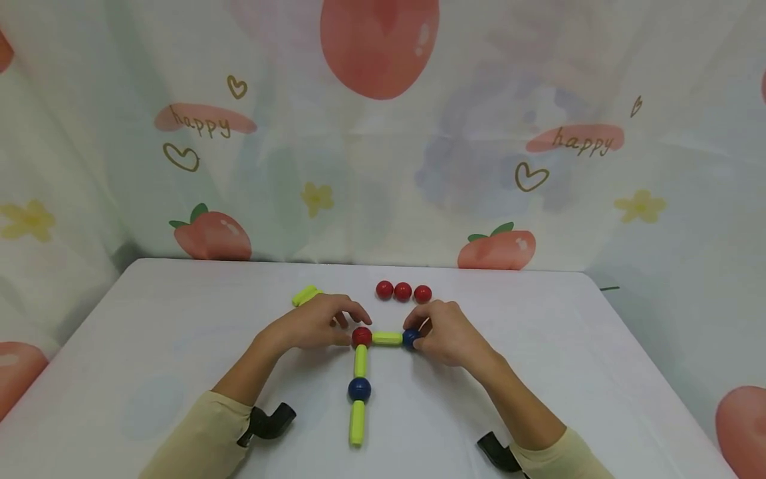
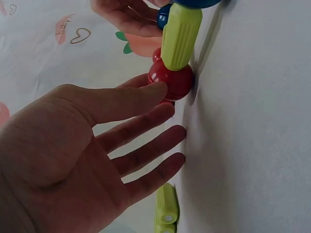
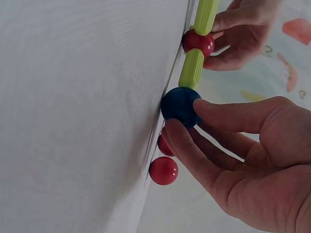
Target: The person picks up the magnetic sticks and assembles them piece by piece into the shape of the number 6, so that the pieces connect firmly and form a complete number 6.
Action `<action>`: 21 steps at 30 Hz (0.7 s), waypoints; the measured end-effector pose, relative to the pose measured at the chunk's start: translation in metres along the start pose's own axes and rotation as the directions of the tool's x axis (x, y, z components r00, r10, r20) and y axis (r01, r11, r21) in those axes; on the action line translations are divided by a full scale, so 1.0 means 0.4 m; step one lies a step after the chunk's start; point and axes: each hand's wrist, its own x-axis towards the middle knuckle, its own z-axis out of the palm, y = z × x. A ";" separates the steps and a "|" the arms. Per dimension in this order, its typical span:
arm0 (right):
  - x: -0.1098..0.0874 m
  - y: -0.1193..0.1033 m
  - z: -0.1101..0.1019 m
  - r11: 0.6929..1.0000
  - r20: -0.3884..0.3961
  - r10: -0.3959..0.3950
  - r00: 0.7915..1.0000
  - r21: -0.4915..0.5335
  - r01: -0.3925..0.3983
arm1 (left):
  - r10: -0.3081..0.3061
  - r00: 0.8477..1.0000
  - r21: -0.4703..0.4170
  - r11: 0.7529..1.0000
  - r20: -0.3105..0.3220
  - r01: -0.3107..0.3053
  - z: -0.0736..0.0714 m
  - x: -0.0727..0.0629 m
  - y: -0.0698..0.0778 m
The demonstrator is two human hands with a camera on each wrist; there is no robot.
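Observation:
My left hand (image 1: 323, 322) holds a red ball (image 1: 362, 336) at the corner of an L-shaped chain, thumb on its near side and index finger behind it; the other fingers are spread. From that ball a yellow-green rod (image 1: 387, 339) runs right to a blue ball (image 3: 181, 107), which my right hand (image 1: 451, 334) pinches between thumb and fingers. Toward the front, another yellow-green rod (image 1: 360, 361) joins the red ball to a second blue ball (image 1: 360, 389). A further rod (image 1: 356, 424) extends from this one, its near end free.
Three loose red balls (image 1: 403, 291) sit in a row behind the chain. Spare yellow-green rods (image 2: 166, 204) lie beyond my left hand, partly hidden by it in the head view. A patterned cloth (image 1: 383, 166) hangs behind the white table (image 1: 209, 299).

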 end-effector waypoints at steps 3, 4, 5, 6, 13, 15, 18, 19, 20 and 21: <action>0.000 0.003 0.001 1.000 -0.004 -0.003 1.000 0.005 0.003 | 0.000 1.000 -0.006 1.000 0.015 0.000 0.003 0.008 -0.005; 0.001 0.003 0.001 1.000 -0.006 -0.005 1.000 0.005 0.005 | 0.000 1.000 -0.005 1.000 0.015 0.000 0.004 0.009 -0.006; 0.001 0.004 0.001 1.000 -0.009 -0.008 1.000 0.005 0.008 | 0.000 1.000 -0.002 1.000 0.014 0.000 0.005 0.012 -0.007; 0.002 0.005 0.001 1.000 -0.012 -0.009 1.000 0.005 0.010 | -0.001 1.000 0.002 1.000 0.013 0.001 0.005 0.013 -0.008; 0.003 0.005 -0.001 1.000 -0.007 -0.013 1.000 0.011 0.014 | -0.008 1.000 0.037 0.999 0.005 0.008 0.011 0.022 -0.008; 0.002 0.006 -0.001 1.000 -0.003 -0.016 1.000 0.011 0.016 | -0.013 1.000 0.043 0.999 0.003 0.013 0.015 0.023 -0.007; 0.004 0.008 -0.002 1.000 0.002 -0.025 1.000 0.007 0.025 | -0.022 1.000 0.044 0.999 -0.002 0.022 0.019 0.023 -0.005; 0.004 0.009 -0.002 1.000 0.003 -0.029 1.000 0.006 0.029 | -0.027 1.000 0.043 0.999 -0.004 0.028 0.021 0.023 -0.004; 0.004 0.010 -0.003 0.999 0.005 -0.031 0.999 0.006 0.031 | -0.031 0.999 0.041 0.999 -0.005 0.032 0.022 0.023 -0.003; 0.005 0.011 -0.004 0.999 0.009 -0.034 0.999 0.005 0.034 | -0.034 0.999 0.040 0.999 -0.006 0.034 0.023 0.023 -0.002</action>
